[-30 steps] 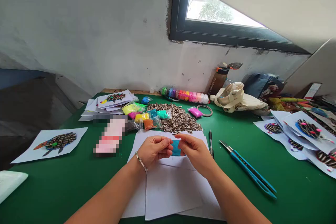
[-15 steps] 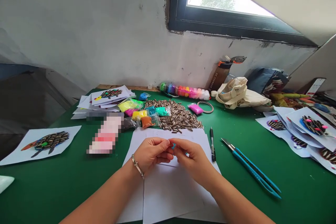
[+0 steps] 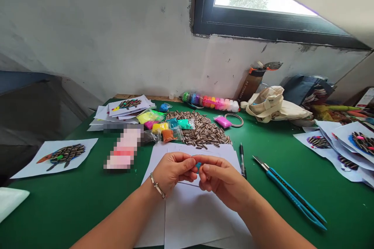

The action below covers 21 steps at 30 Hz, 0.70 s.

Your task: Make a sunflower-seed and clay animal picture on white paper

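A left hand and a right hand meet above sheets of white paper on a green bench, their fingers curled and pressed together, pinching a lump of blue modelling clay, of which only a sliver shows between the fingertips. A metal bracelet circles the left wrist. Just right of the paper lie a black pen and a blue craft knife. Beyond the paper spreads a heap of striped sunflower seeds, beside small bags of coloured clay. Left of the paper rests a card with a seed-covered picture; well right of it, similar cards lie piled. Farthest back, past the paper, sit a canvas bag and a bottle, below a window.
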Each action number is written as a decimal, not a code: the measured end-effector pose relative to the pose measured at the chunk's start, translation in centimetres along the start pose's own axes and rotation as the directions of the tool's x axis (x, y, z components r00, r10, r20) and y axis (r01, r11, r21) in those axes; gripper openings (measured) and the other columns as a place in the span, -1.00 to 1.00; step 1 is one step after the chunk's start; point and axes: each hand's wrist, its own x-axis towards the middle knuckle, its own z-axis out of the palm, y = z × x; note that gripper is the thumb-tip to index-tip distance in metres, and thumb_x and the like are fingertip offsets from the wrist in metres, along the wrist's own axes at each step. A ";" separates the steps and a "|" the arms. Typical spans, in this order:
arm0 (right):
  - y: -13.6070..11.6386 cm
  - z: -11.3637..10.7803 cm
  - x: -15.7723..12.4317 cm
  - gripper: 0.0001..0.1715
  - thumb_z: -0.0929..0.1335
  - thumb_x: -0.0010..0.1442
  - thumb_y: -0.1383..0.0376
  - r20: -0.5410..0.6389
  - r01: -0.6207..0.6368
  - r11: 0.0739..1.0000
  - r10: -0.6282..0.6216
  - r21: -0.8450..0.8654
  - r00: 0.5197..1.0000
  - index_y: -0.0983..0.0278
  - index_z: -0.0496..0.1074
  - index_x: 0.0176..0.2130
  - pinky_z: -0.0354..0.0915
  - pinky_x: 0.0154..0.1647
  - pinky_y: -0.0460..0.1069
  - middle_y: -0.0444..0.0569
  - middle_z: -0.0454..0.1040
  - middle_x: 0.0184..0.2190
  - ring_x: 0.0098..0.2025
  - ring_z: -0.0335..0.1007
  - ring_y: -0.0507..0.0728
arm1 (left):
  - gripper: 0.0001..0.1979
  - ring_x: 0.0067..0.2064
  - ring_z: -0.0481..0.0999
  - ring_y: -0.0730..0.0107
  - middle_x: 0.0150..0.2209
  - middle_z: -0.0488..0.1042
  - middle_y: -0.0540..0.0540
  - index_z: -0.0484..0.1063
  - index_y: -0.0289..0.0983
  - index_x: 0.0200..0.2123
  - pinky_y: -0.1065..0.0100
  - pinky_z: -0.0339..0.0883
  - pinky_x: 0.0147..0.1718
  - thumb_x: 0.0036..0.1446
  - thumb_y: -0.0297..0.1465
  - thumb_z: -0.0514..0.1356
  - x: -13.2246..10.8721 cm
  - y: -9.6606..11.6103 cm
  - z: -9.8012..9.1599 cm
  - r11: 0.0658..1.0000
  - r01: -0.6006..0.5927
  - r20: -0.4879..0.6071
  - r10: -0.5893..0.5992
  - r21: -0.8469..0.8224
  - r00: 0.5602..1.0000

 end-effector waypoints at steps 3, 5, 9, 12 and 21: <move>0.0 -0.2 0.0 -0.67 0.38 0.08 0.31 0.036 -0.005 0.997 0.003 0.077 0.999 0.31 0.51 -0.12 0.17 -0.45 -0.08 -0.15 0.38 -0.57 -0.60 0.20 -0.07 | -0.61 -0.60 0.45 0.49 -0.59 0.49 -0.03 0.51 -0.34 -0.47 0.45 0.33 -0.57 -0.24 -0.15 0.45 -0.1 -0.1 -0.1 0.997 -0.033 0.025 0.031 0.073 0.999; 0.0 -0.3 0.0 -0.71 0.36 0.09 0.34 0.031 0.003 0.995 -0.006 0.099 1.000 0.32 0.50 -0.14 0.16 -0.46 -0.09 -0.16 0.39 -0.58 -0.61 0.21 -0.07 | -0.63 -0.63 0.43 0.51 -0.60 0.48 -0.02 0.50 -0.34 -0.49 0.47 0.29 -0.60 -0.19 -0.15 0.43 -0.1 -0.2 -0.2 0.990 -0.055 0.050 0.049 0.129 0.998; -0.2 -0.4 0.1 -0.73 0.36 0.11 0.33 -0.025 0.020 0.998 -0.019 0.059 1.000 0.25 0.45 -0.13 0.15 -0.46 -0.10 -0.16 0.43 -0.55 -0.57 0.27 -0.05 | -0.66 -0.63 0.40 0.55 -0.61 0.47 -0.01 0.52 -0.33 -0.50 0.50 0.27 -0.61 -0.15 -0.15 0.41 -0.1 -0.3 -0.4 0.983 -0.071 0.061 0.061 0.172 0.996; -0.4 -0.6 0.1 -0.82 0.39 0.10 0.28 -0.088 0.065 0.993 -0.073 -0.096 0.993 0.27 0.46 -0.23 0.21 -0.39 -0.08 -0.11 0.49 -0.50 -0.50 0.33 -0.02 | -0.66 -0.61 0.41 0.55 -0.59 0.47 -0.02 0.52 -0.34 -0.50 0.50 0.27 -0.60 -0.17 -0.16 0.42 -0.2 -0.1 -0.3 0.989 -0.055 0.048 0.049 0.137 0.998; -1.2 -1.1 0.0 -0.69 0.41 0.09 0.11 -0.236 0.088 0.898 -0.206 -0.430 0.950 0.31 0.52 -0.30 0.27 -0.28 0.00 -0.04 0.54 -0.41 -0.45 0.41 0.05 | -0.60 -0.60 0.44 0.52 -0.58 0.49 -0.03 0.50 -0.36 -0.47 0.49 0.31 -0.58 -0.24 -0.16 0.45 0.0 0.4 -0.5 0.996 -0.008 -0.022 0.010 0.093 1.000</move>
